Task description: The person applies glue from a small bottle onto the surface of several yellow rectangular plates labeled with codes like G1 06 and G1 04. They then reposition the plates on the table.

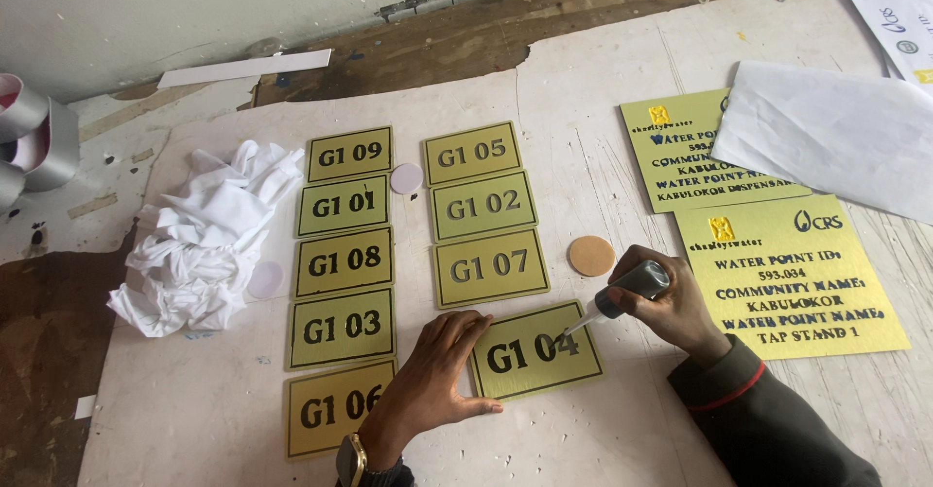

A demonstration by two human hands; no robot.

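Bare board [583, 438] below plates; rag [209, 239] blocks left, signs [792, 273] right.

Scuffed white worktable [622, 88], bare brown patches; grey-white wall [146, 11] behind; soft daylight.

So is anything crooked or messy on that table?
Yes. The gold plate under the left hand sits tilted, out of line with the two neat columns of plates. The right hand holds a tool to it. A white cloth lies crumpled beside them, and the white board is scratched and chipped.
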